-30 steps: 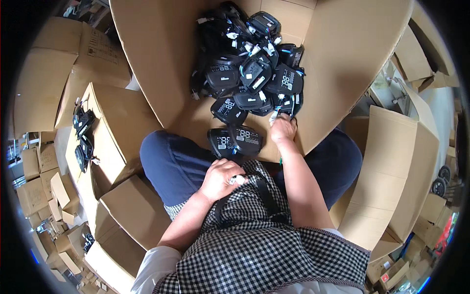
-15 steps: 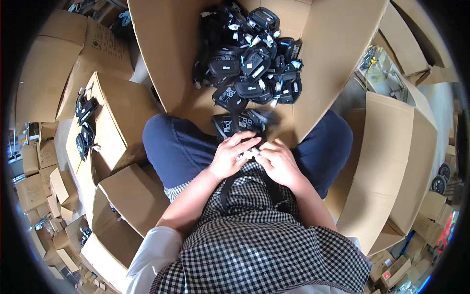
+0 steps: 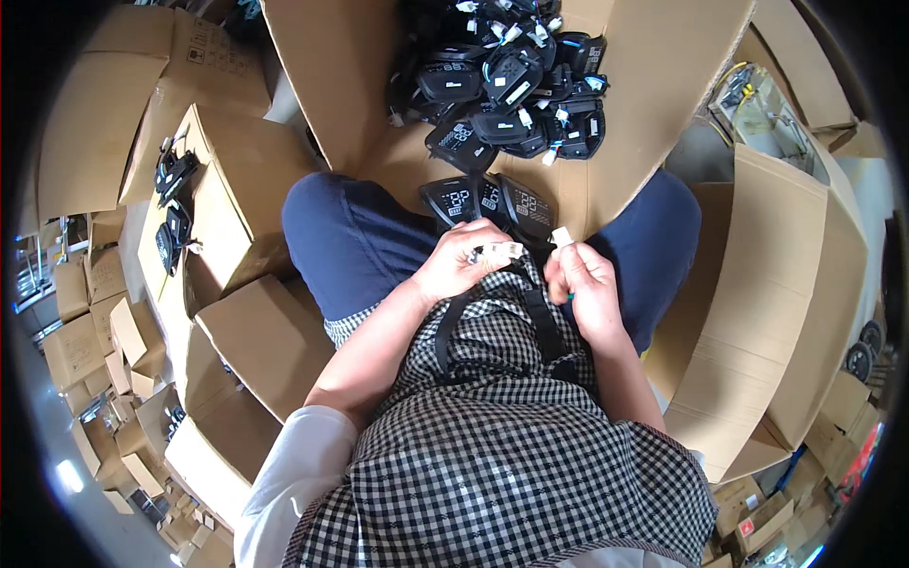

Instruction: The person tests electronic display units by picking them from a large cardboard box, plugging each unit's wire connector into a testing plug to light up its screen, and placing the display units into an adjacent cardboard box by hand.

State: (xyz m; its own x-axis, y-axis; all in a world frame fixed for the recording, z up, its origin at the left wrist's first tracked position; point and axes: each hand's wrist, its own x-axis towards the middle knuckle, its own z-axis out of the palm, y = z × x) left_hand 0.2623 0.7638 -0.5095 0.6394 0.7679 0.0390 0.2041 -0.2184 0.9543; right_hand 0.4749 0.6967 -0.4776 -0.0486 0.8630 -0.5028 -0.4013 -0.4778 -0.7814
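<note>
My left hand (image 3: 453,265) is closed on a cluster of white plug connectors (image 3: 507,251) that stick out past the fingertips. A little apart from it, my right hand (image 3: 585,284) pinches a single white plug connector (image 3: 561,236), its tip pointing up. Just beyond my hands, between my knees, lie black display units (image 3: 526,205) with white segment markings on their faces. Their lower edges are partly hidden by my hands. A heap of similar black units (image 3: 511,80) with short cables and white plugs fills the far part of the big carton.
The open cardboard carton (image 3: 644,104) spreads in front of my knees. On the left, several black units (image 3: 173,180) rest on a closed carton (image 3: 237,180). A tall carton flap (image 3: 757,303) rises at my right. More boxes stand around the floor behind these.
My hands have moved apart: the right has shifted right with one connector, the left keeps the others. The view has tilted, so the heap sits higher in the picture.
</note>
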